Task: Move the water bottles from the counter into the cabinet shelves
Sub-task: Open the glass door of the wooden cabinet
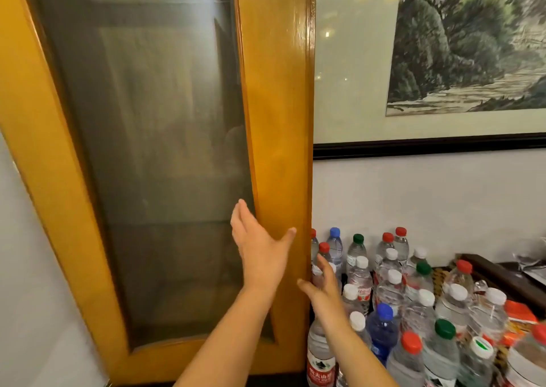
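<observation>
Both forearms reach up from the bottom edge: left hand (260,245) lies flat, fingers spread, on the cabinet door (274,120), while right hand (322,283), fingers loosely apart and holding nothing, sits at the door's edge, probably to swing it aside for shelf access. Water bottles (393,292) crowd the counter (499,271), roughly two dozen, under one framed painting (466,47)

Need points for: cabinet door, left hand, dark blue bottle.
cabinet door (277,120), head view, on its right wooden stile.
left hand (260,245), head view, on the back of the hand.
dark blue bottle (382,332), head view, on its body below the cap.
</observation>
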Tool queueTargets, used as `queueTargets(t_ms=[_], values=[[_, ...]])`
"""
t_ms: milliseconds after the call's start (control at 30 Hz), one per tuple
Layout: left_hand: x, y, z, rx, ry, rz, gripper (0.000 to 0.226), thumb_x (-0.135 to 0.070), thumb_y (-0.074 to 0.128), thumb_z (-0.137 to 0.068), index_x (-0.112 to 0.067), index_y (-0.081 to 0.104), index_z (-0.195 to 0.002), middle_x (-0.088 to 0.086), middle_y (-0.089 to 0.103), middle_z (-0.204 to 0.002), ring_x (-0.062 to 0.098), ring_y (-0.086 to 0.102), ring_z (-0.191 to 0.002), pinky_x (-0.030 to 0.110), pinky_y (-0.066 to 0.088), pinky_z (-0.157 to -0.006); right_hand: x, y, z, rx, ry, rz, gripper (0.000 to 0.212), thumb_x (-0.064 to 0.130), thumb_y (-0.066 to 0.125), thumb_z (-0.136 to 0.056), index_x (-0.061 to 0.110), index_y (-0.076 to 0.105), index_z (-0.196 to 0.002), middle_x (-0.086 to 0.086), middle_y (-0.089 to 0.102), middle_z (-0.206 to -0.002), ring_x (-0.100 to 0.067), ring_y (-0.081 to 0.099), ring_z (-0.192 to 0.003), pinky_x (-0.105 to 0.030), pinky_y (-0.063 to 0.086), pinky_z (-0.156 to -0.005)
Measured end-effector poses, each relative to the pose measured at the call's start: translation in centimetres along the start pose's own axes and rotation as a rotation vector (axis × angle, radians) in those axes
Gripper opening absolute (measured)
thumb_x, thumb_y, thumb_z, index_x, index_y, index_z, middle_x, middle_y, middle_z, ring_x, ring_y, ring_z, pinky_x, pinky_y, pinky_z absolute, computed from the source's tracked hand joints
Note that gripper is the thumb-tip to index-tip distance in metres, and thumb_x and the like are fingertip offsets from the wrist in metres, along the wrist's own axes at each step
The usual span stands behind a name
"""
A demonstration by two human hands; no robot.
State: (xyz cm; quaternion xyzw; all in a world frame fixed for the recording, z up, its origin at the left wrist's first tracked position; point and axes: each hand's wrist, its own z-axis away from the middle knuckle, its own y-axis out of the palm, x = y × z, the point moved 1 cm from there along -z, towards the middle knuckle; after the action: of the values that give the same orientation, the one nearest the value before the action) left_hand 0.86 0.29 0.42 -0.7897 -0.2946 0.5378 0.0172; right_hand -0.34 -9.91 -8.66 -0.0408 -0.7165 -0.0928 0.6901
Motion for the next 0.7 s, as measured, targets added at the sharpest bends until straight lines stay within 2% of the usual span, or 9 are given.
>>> queueTargets(t_ms=[67,200,333,400,467,567,700], values=[[-1.2,1.5,-0.8,-0.047,0.01,-0.045,0.109,-0.039,0.075,-0.073,-0.016,0.0,-0.149,0.0,0.006,-0.155,0.023,0.011,-0.142,0.042,0.022,-0.112,0.5,0.5,-0.9,0.022,-0.067,0.053,0.072,0.011,0.06,-0.087,0.027,0.02,-0.144,0.0,0.026,-0.151,-0.021,0.028,-0.138,-0.046,0.029,-0.113],[-2.3,4.5,-1.6,-0.146,-0.064,-0.071,0.121,-0.044,0.078,-0.067,-0.011,-0.005,-0.148,0.004,0.004,-0.153,0.028,0.008,-0.14,0.048,0.021,-0.111,0.9,1.5,-2.2,0.013,-0.129,0.15,0.072,0.017,0.063,-0.086,0.021,0.022,-0.144,-0.003,0.021,-0.149,-0.02,0.025,-0.137,-0.033,0.027,-0.11],[-2.6,5.9,-2.0,-0.255,-0.079,-0.089,0.125,-0.049,0.079,-0.064,-0.007,-0.005,-0.147,0.008,0.007,-0.153,0.029,0.01,-0.139,0.046,0.017,-0.112,0.9,1.6,-2.7,-0.018,-0.13,0.159,0.065,0.017,0.061,-0.087,0.015,0.025,-0.142,-0.009,0.024,-0.141,-0.024,0.032,-0.132,-0.04,0.035,-0.109],[-2.5,6.1,-2.2,-0.295,-0.055,-0.106,0.125,-0.049,0.079,-0.064,-0.008,-0.004,-0.148,0.009,0.008,-0.153,0.029,0.011,-0.139,0.044,0.018,-0.112,0.9,1.7,-2.6,-0.018,-0.141,0.146,0.059,0.016,0.059,-0.088,0.013,0.03,-0.139,-0.008,0.026,-0.137,-0.023,0.035,-0.128,-0.034,0.037,-0.106],[-2.2,6.1,-2.4,-0.324,-0.009,-0.114,0.124,-0.048,0.079,-0.065,-0.008,-0.004,-0.148,0.01,0.01,-0.153,0.029,0.012,-0.139,0.044,0.018,-0.113,0.8,1.8,-2.6,-0.002,-0.151,0.16,0.058,0.016,0.058,-0.089,0.012,0.03,-0.14,-0.008,0.026,-0.138,-0.022,0.034,-0.129,-0.032,0.035,-0.107],[-2.4,6.1,-2.7,-0.336,0.053,-0.16,0.124,-0.051,0.077,-0.065,-0.008,-0.004,-0.148,0.013,0.011,-0.152,0.029,0.013,-0.139,0.043,0.018,-0.114,0.7,1.5,-3.1,0.021,-0.152,0.147,0.061,0.015,0.061,-0.087,0.014,0.031,-0.141,-0.01,0.027,-0.141,-0.024,0.032,-0.132,-0.039,0.033,-0.111],[-3.1,6.1,-3.1,-0.378,0.015,-0.27,0.125,-0.054,0.076,-0.063,-0.008,-0.003,-0.148,0.015,0.02,-0.146,0.031,0.027,-0.127,0.043,0.03,-0.103,0.6,0.1,-4.1,0.124,-0.095,0.102,0.063,0.008,0.063,-0.084,0.019,0.036,-0.14,-0.007,0.033,-0.143,-0.023,0.037,-0.131,-0.039,0.035,-0.11]])
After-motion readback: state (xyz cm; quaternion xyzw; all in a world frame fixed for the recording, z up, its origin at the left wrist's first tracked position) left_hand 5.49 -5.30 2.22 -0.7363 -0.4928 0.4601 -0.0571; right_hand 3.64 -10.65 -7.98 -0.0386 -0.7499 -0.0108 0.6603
